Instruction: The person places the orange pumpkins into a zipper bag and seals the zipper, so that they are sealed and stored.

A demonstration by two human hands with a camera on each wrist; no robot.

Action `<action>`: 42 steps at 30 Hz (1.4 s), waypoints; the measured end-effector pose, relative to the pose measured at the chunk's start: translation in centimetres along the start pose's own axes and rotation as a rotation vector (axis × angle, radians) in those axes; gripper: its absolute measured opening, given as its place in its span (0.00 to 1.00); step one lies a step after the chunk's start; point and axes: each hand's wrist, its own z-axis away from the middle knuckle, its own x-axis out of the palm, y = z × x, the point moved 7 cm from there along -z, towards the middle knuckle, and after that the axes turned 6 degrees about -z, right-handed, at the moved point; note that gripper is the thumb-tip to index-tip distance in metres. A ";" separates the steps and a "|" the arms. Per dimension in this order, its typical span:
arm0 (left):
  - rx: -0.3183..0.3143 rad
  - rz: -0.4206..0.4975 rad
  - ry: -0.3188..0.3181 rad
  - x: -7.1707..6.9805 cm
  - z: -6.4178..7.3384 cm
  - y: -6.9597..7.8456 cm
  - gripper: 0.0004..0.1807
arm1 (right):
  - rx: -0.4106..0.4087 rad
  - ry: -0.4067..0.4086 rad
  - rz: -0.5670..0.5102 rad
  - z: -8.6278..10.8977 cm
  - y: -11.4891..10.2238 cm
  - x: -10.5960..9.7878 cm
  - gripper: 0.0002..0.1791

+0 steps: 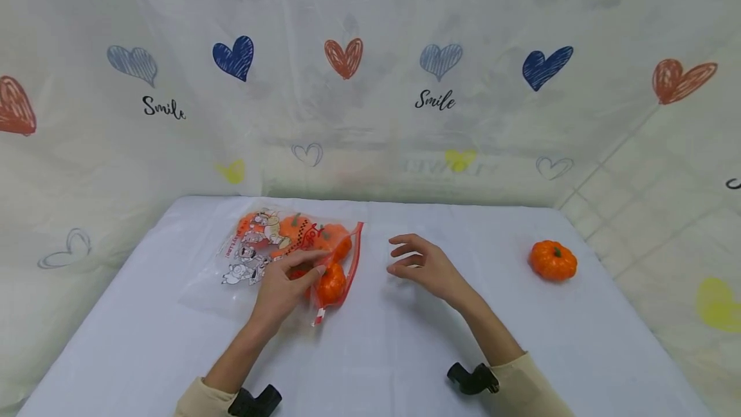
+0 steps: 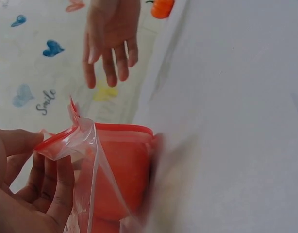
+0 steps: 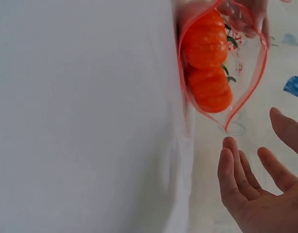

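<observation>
A clear zip bag (image 1: 243,288) with a red zip edge and cartoon print lies at the left of the table, its mouth facing right. Several small orange pumpkins (image 1: 332,285) are inside it. My left hand (image 1: 286,285) pinches the upper lip of the mouth between thumb and fingers, lifting it. In the right wrist view the mouth gapes, with two pumpkins (image 3: 207,41) showing just inside the red zip edge (image 3: 180,63). To the right of the bag, my right hand (image 1: 425,266) hovers with loosely bent fingers and holds nothing.
One more orange pumpkin (image 1: 553,260) with a green stem sits on the right side of the white-covered table (image 1: 370,365). Behind the table hangs a pale sheet (image 1: 370,108) printed with hearts and words. A black wrist camera (image 1: 471,378) is strapped at each sleeve.
</observation>
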 end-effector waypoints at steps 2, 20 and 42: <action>0.006 -0.005 0.002 -0.1 0.0 0.0 0.16 | 0.007 0.034 0.002 0.3 0.2 -1.1 0.29; 0.000 0.006 -0.008 0.1 0.0 0.1 0.16 | 0.020 0.285 0.137 4.3 2.5 -11.0 0.30; -0.007 0.015 -0.012 0.0 0.0 0.0 0.16 | 0.058 0.469 0.175 7.7 5.2 -17.6 0.30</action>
